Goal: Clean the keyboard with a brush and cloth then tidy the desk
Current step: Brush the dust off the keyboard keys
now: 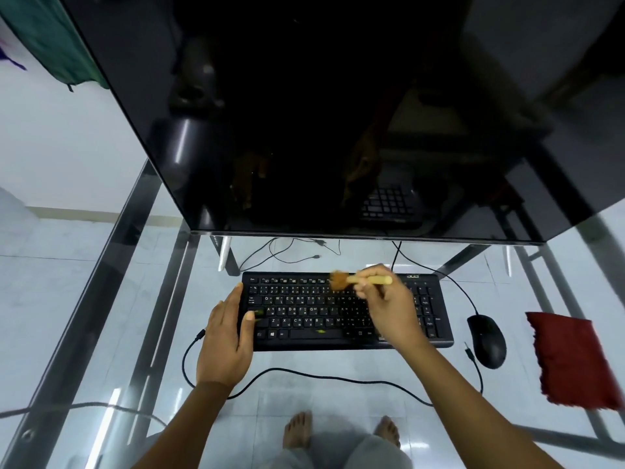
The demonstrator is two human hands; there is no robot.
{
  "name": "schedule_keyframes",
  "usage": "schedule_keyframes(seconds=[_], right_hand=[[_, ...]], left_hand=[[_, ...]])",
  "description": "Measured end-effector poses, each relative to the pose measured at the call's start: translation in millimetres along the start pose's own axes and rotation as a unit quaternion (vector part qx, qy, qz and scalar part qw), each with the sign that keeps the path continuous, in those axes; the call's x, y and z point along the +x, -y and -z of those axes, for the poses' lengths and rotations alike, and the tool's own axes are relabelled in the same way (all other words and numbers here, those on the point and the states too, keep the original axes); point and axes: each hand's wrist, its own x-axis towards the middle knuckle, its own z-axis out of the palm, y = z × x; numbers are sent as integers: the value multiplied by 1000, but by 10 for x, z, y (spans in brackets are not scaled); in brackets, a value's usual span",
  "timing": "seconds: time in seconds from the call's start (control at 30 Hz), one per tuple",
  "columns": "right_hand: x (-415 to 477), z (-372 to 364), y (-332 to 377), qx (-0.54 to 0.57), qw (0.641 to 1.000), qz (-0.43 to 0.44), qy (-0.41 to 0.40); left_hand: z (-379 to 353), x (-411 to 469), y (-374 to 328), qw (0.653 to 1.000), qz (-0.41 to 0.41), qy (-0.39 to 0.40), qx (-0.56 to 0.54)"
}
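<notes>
A black keyboard point(304, 309) lies on the glass desk point(101, 299) below the monitor. My right hand point(389, 306) hovers over its middle and holds a small brush point(358, 280) with a pale wooden handle; the brown bristles touch the upper key rows. My left hand point(226, 340) rests flat against the keyboard's left edge, thumb on the keys, steadying it. A dark red cloth point(571, 360) lies folded at the desk's right side, apart from both hands.
A large dark monitor point(338, 113) looms over the back of the desk. A black mouse point(487, 340) sits right of the keyboard. A black cable point(304, 375) loops in front of the keyboard. My bare feet show through the glass.
</notes>
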Motion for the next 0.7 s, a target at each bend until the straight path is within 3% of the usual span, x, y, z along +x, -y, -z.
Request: schedule_keyframes(seconds=[0.07, 0.17, 0.2, 0.3, 0.33, 0.4, 0.47, 0.57, 0.6, 0.7], right_hand=[[-36, 100, -42, 51, 996, -10, -66], [-169, 140, -105, 63, 994, -23, 82], [-208, 154, -129, 25, 995, -24, 90], [-212, 266, -212, 14, 997, -36, -69], [-224, 307, -214, 41, 995, -39, -82], [-260, 314, -190, 58, 997, -49, 15], [-299, 297, -180, 0, 994, -40, 103], [-258, 389, -225, -59, 998, -6, -22], [-264, 426, -219, -46, 998, -5, -30], [-315, 404, -184, -12, 993, -38, 111]], left_hand=[[-14, 0, -9, 1000, 1, 1, 0], [-18, -4, -6, 1000, 1, 2, 4], [-16, -6, -11, 1000, 0, 1, 5], [-11, -8, -41, 1000, -2, 1, 8], [-13, -3, -44, 1000, -4, 2, 9], [-10, 3, -35, 1000, -4, 2, 11], [1, 3, -23, 1000, -2, -1, 12], [-12, -2, -69, 1000, -5, -1, 12], [-18, -3, -85, 1000, -5, -2, 12], [-19, 10, -71, 1000, -6, -5, 18]])
